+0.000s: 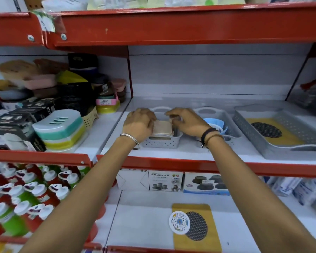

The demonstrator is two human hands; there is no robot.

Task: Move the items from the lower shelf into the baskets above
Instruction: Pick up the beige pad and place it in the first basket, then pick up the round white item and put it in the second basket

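Both hands are over a small grey perforated basket (161, 142) on the upper shelf. My left hand (140, 124) presses on the left side of a beige flat item (162, 127) lying in that basket. My right hand (186, 121) holds a dark upright item at the basket's right end, its shape hidden by the fingers. A middle grey basket (232, 132) holds a blue round item (216, 125). The large grey basket (274, 154) on the right holds a yellow card with a black mesh disc (266, 129). On the lower shelf lies another yellow card (195, 227) with a black mesh disc and a white floral disc (179, 222).
Boxes of vibration pads (165, 180) stand at the back of the lower shelf. Soap dishes (59, 128) and stacked plastic goods fill the left bay. Red and green bottles (26, 196) crowd the lower left. Red shelf rails (171, 164) run across the front.
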